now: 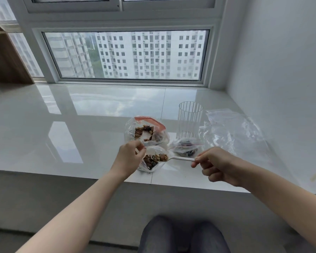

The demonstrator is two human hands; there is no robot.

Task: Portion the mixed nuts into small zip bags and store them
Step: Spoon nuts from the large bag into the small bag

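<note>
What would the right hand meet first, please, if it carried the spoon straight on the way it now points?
Probably the small zip bag held open by the left hand: the right hand aims the loaded spoon leftward at its mouth.

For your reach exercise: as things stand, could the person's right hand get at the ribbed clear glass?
Probably not freely: the right hand holds a loaded spoon, though nothing stands between it and the glass.

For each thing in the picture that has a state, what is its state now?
Big bag: open, nuts inside.
Small bag: mouth held open by left hand, partly filled.
Spoon: loaded with nuts, at the small bag's mouth, held by right hand.
Second small bag: filled, lying flat.
Glass: upright, empty.
Spare bags: empty, flat.
</note>
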